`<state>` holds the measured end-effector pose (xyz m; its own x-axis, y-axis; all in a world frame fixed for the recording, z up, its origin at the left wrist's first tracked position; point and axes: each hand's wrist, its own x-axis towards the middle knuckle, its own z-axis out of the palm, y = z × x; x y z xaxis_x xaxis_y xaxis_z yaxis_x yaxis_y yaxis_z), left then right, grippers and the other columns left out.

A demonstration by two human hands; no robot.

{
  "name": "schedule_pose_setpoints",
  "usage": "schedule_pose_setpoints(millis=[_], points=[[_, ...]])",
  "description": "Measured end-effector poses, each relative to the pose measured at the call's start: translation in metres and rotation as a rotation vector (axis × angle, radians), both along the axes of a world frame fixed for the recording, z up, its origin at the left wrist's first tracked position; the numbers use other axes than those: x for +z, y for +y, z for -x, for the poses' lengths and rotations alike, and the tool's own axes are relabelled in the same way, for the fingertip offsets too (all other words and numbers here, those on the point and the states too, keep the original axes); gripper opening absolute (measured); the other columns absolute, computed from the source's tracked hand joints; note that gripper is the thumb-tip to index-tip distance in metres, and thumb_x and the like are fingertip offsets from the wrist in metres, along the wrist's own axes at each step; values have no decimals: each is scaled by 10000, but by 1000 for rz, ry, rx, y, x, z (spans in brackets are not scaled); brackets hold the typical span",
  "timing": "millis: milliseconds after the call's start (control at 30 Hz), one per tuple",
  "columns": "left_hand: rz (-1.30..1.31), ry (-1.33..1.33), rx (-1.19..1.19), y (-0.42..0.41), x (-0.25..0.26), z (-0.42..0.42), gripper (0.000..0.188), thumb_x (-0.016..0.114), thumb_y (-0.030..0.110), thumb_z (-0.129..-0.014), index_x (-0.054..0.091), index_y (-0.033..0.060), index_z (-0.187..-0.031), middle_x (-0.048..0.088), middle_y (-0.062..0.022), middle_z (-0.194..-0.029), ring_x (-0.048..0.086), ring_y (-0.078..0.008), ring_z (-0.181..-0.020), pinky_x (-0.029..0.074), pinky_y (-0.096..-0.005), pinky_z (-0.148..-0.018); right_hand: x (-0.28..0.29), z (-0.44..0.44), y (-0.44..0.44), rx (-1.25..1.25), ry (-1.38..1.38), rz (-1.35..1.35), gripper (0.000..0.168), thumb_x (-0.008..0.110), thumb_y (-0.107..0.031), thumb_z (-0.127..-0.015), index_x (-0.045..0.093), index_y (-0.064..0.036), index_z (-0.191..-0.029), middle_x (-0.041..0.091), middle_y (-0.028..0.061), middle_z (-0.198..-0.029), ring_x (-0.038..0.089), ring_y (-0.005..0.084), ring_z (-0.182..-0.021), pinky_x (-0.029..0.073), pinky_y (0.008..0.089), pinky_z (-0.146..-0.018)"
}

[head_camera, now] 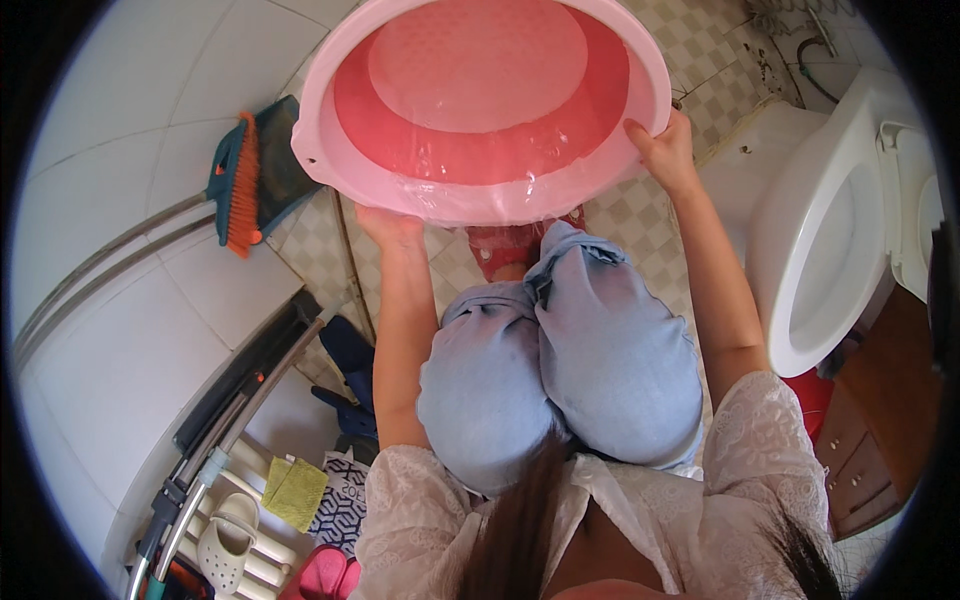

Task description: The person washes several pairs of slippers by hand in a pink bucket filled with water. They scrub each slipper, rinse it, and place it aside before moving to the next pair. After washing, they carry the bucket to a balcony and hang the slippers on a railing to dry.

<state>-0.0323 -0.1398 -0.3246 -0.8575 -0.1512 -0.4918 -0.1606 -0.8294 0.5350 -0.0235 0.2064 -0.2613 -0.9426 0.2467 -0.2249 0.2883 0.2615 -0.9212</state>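
A large pink plastic basin (495, 161) with water in it is at the top of the view, over the tiled floor (442, 262) and tilted so that water runs along its near rim. My left hand (390, 225) supports the basin from below at the near left; its fingers are hidden under the rim. On the right side, my right hand (664, 150) grips the rim, the thumb inside and the fingers beneath. Below the basin, red footwear (491, 251) partly shows in front of my bent knees.
A white toilet (821, 240) stands close on the right. At left, a broom (244, 187) and dustpan (285, 165) lean by the tiled wall. Mop handles (262, 397), a shoe rack (262, 547) with a beige clog (227, 544), and blue slippers (349, 360) are at lower left.
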Motion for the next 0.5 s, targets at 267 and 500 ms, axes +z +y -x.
schedule_pose_setpoints(millis=[267, 500], points=[[124, -38, -16, 9, 27, 14, 425, 311, 256, -905, 455, 27, -1232, 491, -123, -1249, 477, -286, -1141, 401, -409, -958, -6, 0, 13, -88, -76, 151, 219, 604, -95, -710, 619, 8, -903, 619, 50, -709, 555, 105, -530, 395, 221, -379], [224, -35, 30, 19, 54, 26, 387, 349, 242, -905, 479, 21, -1195, 526, -108, -1200, 506, -258, -1102, 425, -381, -929, -25, 3, 29, -97, -180, 267, 236, 622, -73, -711, 625, 3, -935, 648, 77, -794, 602, 133, -624, 442, 241, -454]])
